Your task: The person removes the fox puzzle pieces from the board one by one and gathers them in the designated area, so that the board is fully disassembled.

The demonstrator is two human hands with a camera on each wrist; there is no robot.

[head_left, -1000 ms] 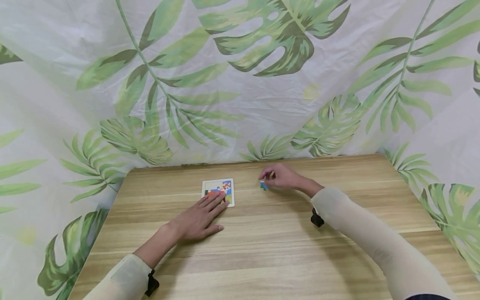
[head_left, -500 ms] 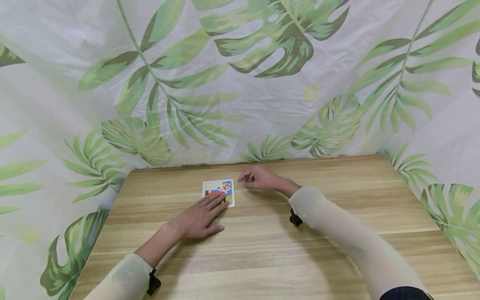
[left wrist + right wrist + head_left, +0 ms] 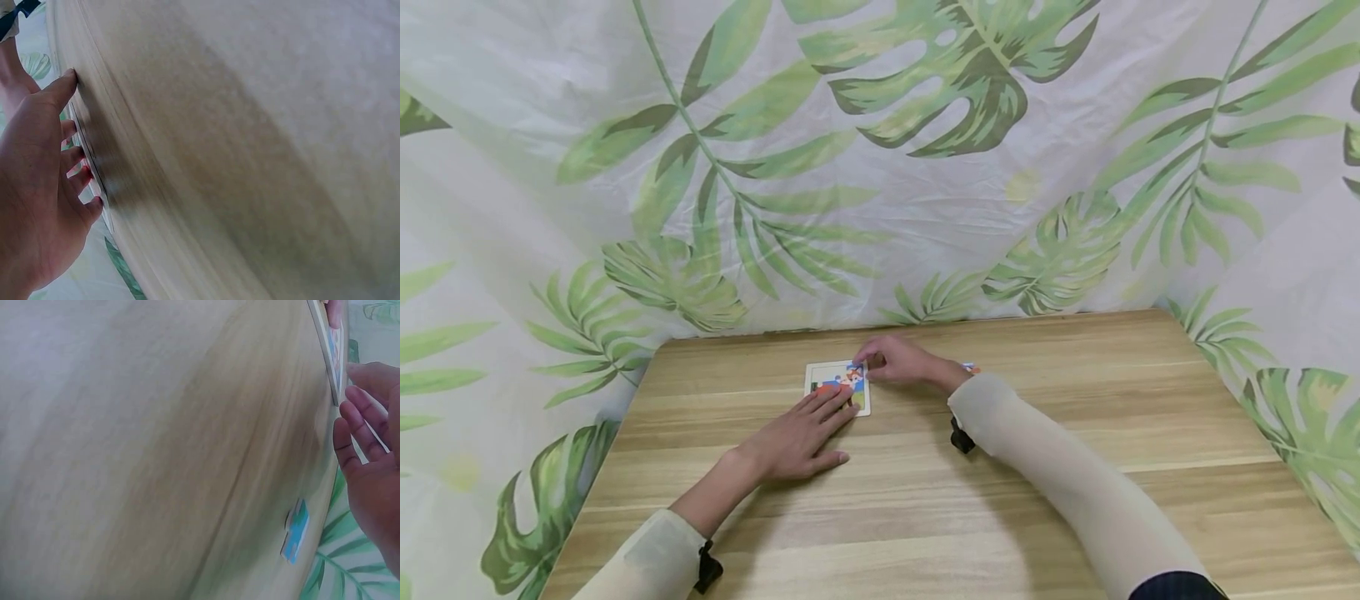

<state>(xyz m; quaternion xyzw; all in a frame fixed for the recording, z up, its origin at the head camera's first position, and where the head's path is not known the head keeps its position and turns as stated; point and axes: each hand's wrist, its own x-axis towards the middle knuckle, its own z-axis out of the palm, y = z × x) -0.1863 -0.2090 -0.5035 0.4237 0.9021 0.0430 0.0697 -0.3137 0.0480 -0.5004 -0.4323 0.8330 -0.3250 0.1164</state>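
A small picture puzzle [image 3: 815, 372] in a white frame, showing a cartoon deer, lies flat on the table. My left hand [image 3: 801, 433] rests across its lower part with straight fingers spread, hiding part of the picture. At the puzzle's upper right corner, my right hand [image 3: 898, 360] has its thumb and index finger pinched together, with a puzzle piece [image 3: 854, 367] mostly hidden at the fingertips. In the right wrist view the puzzle's edge [image 3: 321, 337] stands close to my right fingertips. A loose blue puzzle piece [image 3: 296, 531] lies on the table behind the right hand.
The wooden table [image 3: 917, 500] reaches back to a leaf-patterned cloth [image 3: 925, 208] hanging behind and at both sides. A loose puzzle piece [image 3: 972, 367] shows just past the right wrist.
My right hand has moved left from the piece on the table to the puzzle's upper right corner. A loose piece now shows behind the right wrist. The left hand has stayed in place.
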